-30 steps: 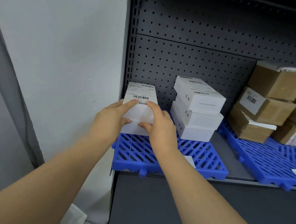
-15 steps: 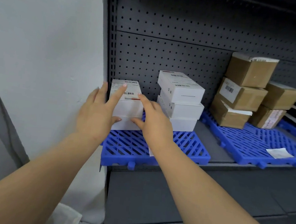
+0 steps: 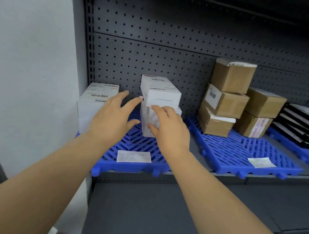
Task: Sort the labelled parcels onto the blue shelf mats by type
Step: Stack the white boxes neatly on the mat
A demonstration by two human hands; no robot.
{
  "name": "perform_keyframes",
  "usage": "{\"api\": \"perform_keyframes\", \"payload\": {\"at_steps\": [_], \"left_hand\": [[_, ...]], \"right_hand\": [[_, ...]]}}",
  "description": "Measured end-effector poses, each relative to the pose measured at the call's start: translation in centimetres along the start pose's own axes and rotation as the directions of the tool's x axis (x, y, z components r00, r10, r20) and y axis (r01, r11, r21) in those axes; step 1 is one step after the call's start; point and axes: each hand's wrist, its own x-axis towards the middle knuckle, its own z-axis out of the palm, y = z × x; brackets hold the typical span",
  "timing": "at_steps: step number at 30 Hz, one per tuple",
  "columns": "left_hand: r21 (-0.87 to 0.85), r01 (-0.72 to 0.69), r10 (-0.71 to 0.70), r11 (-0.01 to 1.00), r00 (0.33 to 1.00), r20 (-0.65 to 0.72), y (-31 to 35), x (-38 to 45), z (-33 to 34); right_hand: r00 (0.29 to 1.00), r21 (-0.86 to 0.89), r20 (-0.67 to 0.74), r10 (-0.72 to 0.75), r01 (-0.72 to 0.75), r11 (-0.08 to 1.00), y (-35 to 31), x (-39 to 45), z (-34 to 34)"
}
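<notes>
Before the white stack [image 3: 159,106], both hands [image 3: 111,120] spread, empty.

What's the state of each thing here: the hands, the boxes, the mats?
Left hand: open, fingers spread, holding nothing.
Right hand: open, fingers against the white stack.
Left white box: set down by the wall.
Brown boxes: stacked on the middle mat.
Left mat: carries the white boxes.
</notes>
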Motion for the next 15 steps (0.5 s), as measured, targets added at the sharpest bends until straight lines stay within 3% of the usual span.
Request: {"api": "perform_keyframes", "payload": {"at_steps": [6, 15], "left_hand": [[-0.006, 0.044, -0.044, 0.999, 0.999, 0.020, 3.1, 2.1, 3.1], [0.022, 0.089, -0.092, 0.996, 0.986, 0.141, 3.7, 3.6, 5.0]], "right_hand": [[0.999, 0.032, -0.014, 0.042, -0.041, 0.999, 5.9, 0.1, -0.5], [0.968, 0.138, 0.239, -0.071, 0.038, 0.990, 8.1, 1.7, 1.1]]}}
